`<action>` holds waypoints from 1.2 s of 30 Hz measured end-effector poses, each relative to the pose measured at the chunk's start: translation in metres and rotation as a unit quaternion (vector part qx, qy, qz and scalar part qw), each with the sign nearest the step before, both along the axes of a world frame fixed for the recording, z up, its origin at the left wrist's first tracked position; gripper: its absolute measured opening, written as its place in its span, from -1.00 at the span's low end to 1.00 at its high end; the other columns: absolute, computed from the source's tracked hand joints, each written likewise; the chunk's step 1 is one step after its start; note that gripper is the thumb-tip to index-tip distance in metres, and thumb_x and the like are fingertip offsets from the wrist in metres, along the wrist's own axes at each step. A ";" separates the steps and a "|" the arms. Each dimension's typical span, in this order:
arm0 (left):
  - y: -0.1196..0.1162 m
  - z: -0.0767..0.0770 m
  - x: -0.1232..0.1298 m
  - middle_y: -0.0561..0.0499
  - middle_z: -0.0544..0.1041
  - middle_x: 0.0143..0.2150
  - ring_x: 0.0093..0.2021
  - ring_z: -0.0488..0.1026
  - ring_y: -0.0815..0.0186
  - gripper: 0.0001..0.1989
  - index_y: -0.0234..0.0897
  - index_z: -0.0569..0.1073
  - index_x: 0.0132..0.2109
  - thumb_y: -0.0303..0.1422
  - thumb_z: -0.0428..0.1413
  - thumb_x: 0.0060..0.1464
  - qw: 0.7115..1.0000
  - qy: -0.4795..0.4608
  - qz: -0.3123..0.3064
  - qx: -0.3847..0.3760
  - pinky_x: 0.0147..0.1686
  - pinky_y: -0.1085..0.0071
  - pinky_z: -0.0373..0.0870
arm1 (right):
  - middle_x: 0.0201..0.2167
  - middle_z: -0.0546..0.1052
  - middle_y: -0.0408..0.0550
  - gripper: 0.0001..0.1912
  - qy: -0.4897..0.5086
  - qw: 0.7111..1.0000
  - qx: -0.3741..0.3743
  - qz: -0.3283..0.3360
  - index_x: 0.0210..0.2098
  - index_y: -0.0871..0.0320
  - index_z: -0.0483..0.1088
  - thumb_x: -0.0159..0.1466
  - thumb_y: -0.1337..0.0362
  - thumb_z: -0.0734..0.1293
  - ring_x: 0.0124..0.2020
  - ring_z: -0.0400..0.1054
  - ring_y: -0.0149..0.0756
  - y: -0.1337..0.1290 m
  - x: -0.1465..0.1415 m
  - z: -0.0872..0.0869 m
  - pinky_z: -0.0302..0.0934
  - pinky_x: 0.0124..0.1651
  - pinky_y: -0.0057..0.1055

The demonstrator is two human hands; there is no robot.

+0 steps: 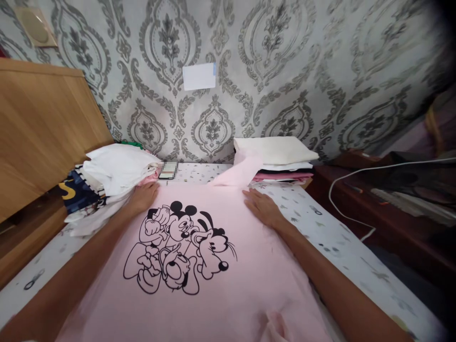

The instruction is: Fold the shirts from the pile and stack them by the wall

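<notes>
A pink T-shirt (249, 285) lies spread before me, printed side up, with black cartoon outlines across its chest. One pink sleeve reaches toward the folded stack at the back right. My left hand (145, 197) rests on the shirt's far left edge, close to the heap of clothes, its fingers stretched forward and partly hard to see. At the far right edge, my right hand (262, 205) lies flat with its fingers extended on the fabric. A bunched bit of pink cloth (276, 327) shows near the bottom of the view.
A loose heap of clothes (117, 166) stands at the left beside a wooden cabinet (46, 128). At the back right is a folded clothes stack (278, 151). A small blurred box (168, 169) sits by the patterned wall. A white cable (392, 166) crosses the dark furniture at right.
</notes>
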State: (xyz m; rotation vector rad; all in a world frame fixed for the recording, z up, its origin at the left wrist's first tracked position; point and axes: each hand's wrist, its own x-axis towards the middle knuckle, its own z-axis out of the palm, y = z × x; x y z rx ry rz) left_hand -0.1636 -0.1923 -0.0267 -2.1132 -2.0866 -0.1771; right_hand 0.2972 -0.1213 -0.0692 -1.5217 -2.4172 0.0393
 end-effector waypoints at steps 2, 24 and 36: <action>-0.005 -0.004 0.001 -0.22 0.40 0.27 0.26 0.32 0.04 -0.59 -0.25 0.38 0.20 -0.34 -0.13 0.30 0.999 -0.003 -0.031 0.023 0.24 0.02 0.20 | 0.35 0.28 0.11 -0.46 0.000 1.000 0.005 0.000 0.32 0.12 0.26 0.43 0.10 0.07 0.39 0.11 -0.04 0.000 0.000 0.000 0.07 0.35 0.02; -0.024 -0.008 0.013 -0.28 0.48 0.13 0.17 0.40 -0.01 -0.64 -0.32 0.43 0.09 -0.36 -0.11 0.24 0.995 -0.021 -0.062 0.073 0.16 0.00 0.29 | 0.11 0.53 0.11 -0.63 0.283 0.956 -0.032 -0.075 -0.01 0.13 0.47 0.27 0.11 0.28 0.15 0.40 -0.01 -0.012 -0.007 0.033 0.23 0.24 -0.01; -0.026 -0.030 0.057 -0.19 0.54 0.04 0.06 0.46 0.06 -0.66 -0.23 0.46 0.02 -0.33 -0.16 0.30 0.975 -0.112 -0.151 0.117 0.08 0.09 0.41 | -0.27 0.53 -0.06 -0.71 0.459 0.828 -0.122 -0.298 -0.04 0.23 0.41 0.37 0.14 0.34 -0.38 0.45 -0.37 0.081 -0.044 0.101 0.42 -0.35 -0.39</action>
